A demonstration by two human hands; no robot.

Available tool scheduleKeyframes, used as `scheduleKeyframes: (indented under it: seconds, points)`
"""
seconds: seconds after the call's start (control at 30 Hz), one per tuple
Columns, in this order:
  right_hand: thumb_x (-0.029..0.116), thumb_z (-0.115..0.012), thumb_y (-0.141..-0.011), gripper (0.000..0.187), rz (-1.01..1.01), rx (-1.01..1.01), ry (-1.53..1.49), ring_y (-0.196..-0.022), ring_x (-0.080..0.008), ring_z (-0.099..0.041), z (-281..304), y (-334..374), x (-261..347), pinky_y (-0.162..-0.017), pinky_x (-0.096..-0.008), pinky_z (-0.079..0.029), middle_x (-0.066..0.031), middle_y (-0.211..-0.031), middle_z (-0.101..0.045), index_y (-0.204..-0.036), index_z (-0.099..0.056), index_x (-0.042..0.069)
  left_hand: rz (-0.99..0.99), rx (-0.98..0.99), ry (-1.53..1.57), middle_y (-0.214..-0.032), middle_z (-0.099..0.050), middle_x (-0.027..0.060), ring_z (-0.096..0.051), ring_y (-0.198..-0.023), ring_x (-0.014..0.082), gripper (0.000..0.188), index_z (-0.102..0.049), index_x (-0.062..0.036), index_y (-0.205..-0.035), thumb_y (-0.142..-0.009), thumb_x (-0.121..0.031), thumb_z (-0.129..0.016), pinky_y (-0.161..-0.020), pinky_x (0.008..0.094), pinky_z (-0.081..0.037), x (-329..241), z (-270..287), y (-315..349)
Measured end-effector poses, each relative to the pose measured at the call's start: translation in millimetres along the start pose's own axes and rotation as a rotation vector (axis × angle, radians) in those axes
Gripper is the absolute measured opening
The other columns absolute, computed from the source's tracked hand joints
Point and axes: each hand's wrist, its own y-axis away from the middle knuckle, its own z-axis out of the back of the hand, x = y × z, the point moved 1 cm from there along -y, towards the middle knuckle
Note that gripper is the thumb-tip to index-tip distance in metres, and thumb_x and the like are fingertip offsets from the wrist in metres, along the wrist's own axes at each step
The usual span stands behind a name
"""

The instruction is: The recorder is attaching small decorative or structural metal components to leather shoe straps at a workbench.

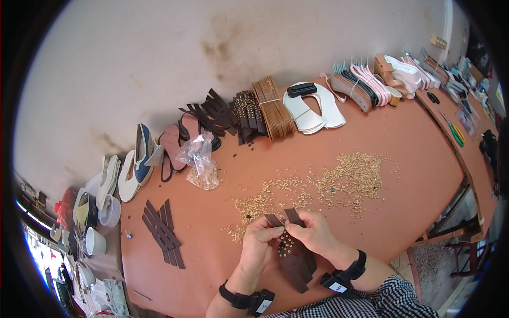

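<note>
Near the front of the table, both my hands hold one dark brown strap piece (297,267), cut into strips and set with small gold studs or eyelets. My left hand (257,241) pinches its left strip, with fingers closed. On the other side, my right hand (317,233) grips the right strip between thumb and fingers. The thumbs almost meet above the studded part. What lies between the fingertips is too small to make out. Just beyond my hands, small gold-coloured metal pieces (352,177) lie scattered in loose heaps. More dark brown slit strap pieces (161,233) lie to the left.
A clear plastic bag (200,159) of gold pieces sits at the back left, near a blue shoe (143,153). Along the wall stand a tied brown bundle (273,108), white sole shapes (323,114) and wedge soles (352,90). Green-handled pliers (456,134) lie far right.
</note>
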Motion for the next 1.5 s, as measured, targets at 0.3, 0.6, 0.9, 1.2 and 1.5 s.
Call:
scheduleKeyframes:
  seconds: [0.3, 0.6, 0.9, 1.2, 1.5]
  points:
    - [0.007, -0.056, -0.08, 0.01, -0.065, 0.0, -0.015, -0.068, -0.0031, -0.047, -6.5, -0.2, -3.8, -0.059, -0.0203, -0.04, 0.0026, -0.075, -0.054, -0.086, -0.057, -0.001, 0.036, -0.126, 0.024, -0.08, -0.06, 0.0081, -0.058, -0.072, 0.0175, 0.01, -0.056, 0.0, -0.086, -0.077, 0.003, -0.052, -0.067, 0.0292, -0.048, 4.7, 2.4, -4.7]
    - [0.005, -0.055, -0.079, 0.005, -0.114, -0.01, -0.139, -0.067, -0.0055, -0.05, -6.2, -2.3, 0.9, -0.058, -0.0213, -0.042, 0.0006, -0.073, -0.053, -0.082, -0.055, 0.0, 0.082, -0.064, -0.042, -0.079, -0.061, 0.0065, -0.055, -0.066, 0.0145, 0.012, -0.058, -0.0006, -0.088, -0.078, -0.001, -0.053, -0.063, 0.0258, -0.046, 4.8, 8.7, -7.8]
    - [0.006, -0.057, -0.079, 0.007, -0.078, 0.0, -0.021, -0.066, -0.0062, -0.053, -2.4, -2.8, -3.8, -0.057, -0.0217, -0.043, -0.0008, -0.073, -0.057, -0.08, -0.057, -0.001, 0.215, 0.082, 0.009, -0.079, -0.06, 0.0019, -0.055, -0.066, 0.0102, 0.012, -0.058, -0.0026, -0.092, -0.08, -0.003, -0.055, -0.065, 0.0231, -0.047, -3.1, 15.9, -8.8]
    - [0.006, -0.056, -0.081, 0.011, 0.028, 0.034, 0.148, -0.069, -0.0076, -0.055, -1.7, -1.7, -1.9, -0.06, -0.0233, -0.046, -0.0034, -0.075, -0.059, -0.087, -0.056, -0.003, 0.244, 0.062, 0.039, -0.078, -0.06, 0.0042, -0.056, -0.064, 0.0124, 0.013, -0.058, -0.0009, -0.093, -0.08, -0.003, -0.055, -0.063, 0.0257, -0.048, 1.2, 23.4, -11.6]
    - [0.008, -0.058, -0.08, 0.013, 0.037, 0.016, 0.196, -0.071, -0.0078, -0.055, -0.6, -2.0, -1.6, -0.061, -0.0233, -0.045, -0.0036, -0.077, -0.06, -0.087, -0.057, -0.003, 0.118, -0.045, -0.118, -0.079, -0.061, 0.0057, -0.055, -0.065, 0.0137, 0.015, -0.059, 0.0007, -0.092, -0.078, -0.002, -0.055, -0.064, 0.0265, -0.048, -0.7, 14.2, -8.1]
